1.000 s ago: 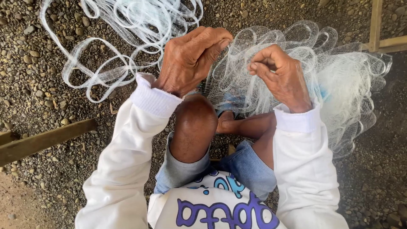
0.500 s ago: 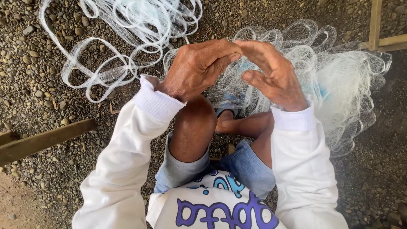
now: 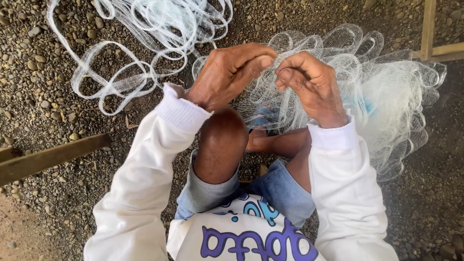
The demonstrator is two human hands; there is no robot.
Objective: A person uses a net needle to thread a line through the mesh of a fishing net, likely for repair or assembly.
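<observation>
My left hand (image 3: 229, 72) and my right hand (image 3: 309, 84) meet fingertip to fingertip above my raised knee (image 3: 223, 133), both pinching the same bit of fine white fishing net (image 3: 386, 92). The net bunches in ruffled folds under and to the right of my hands. A thinner gathered stretch of the same net (image 3: 140, 58) trails off in loops across the gravel at upper left. My sleeves are white, my shorts denim.
Pebbly gravel ground (image 3: 38, 101) lies all around. A wooden plank (image 3: 50, 157) rests at the left edge. A wooden frame (image 3: 430, 34) stands at the upper right. A bare foot (image 3: 263, 142) is tucked beneath the net between my legs.
My hands were apart a second ago, each gripping net. They have come together and now pinch the mesh at one spot between the fingertips.
</observation>
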